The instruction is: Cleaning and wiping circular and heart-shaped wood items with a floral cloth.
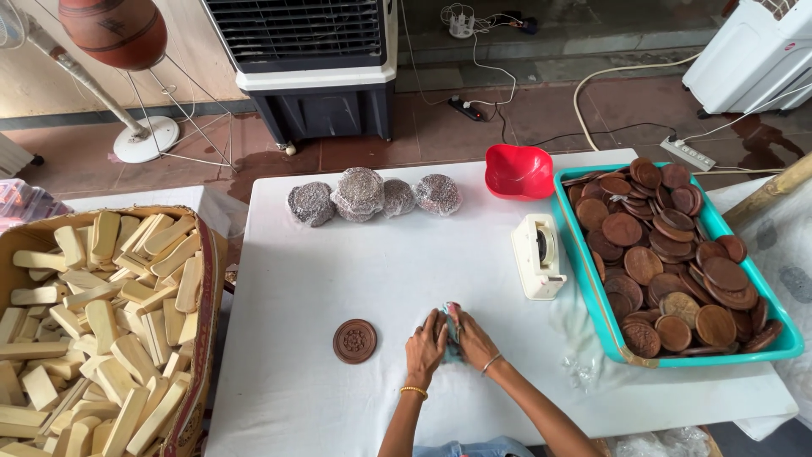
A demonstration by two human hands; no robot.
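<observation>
While both hands meet near the table's [279,398] front edge, the left hand [425,348] and right hand [471,340] close together around a small teal-wrapped bundle [451,335], mostly hidden between the fingers. A carved brown disc [354,341] lies flat just left of them, nearer the left hand; round, it has no long axis.

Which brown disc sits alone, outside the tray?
The carved brown disc lying flat on the white table, just beside the left hand; the rest are piled in the teal tray.
</observation>
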